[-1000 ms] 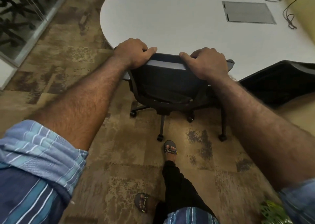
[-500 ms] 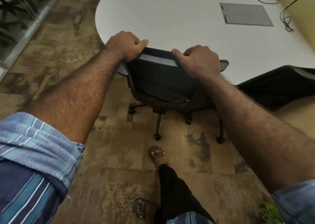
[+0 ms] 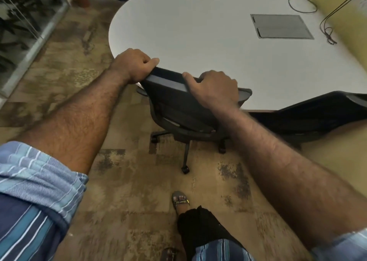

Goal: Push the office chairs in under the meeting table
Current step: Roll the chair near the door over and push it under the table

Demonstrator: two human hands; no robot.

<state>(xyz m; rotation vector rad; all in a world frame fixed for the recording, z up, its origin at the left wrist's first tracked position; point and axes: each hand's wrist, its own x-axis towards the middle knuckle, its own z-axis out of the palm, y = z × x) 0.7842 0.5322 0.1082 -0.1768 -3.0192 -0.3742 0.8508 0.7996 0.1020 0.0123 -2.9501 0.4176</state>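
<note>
Both sets of fingers curled tight over the top edge of the office chair [image 3: 178,103]: left hand [image 3: 133,65] clamps the left corner, thumb along the rim, right hand [image 3: 213,88] grips the right corner. The chair's back leans at the white counter [image 3: 208,42], seat tucked under its rounded end, castors on the mottled brown carpet [image 3: 129,181]. A second dark chair [image 3: 317,115] sits just beside, right. Cables [image 3: 325,28] and a grey hatch [image 3: 281,26] lie on the counter; glass wall [image 3: 23,16] at left.
</note>
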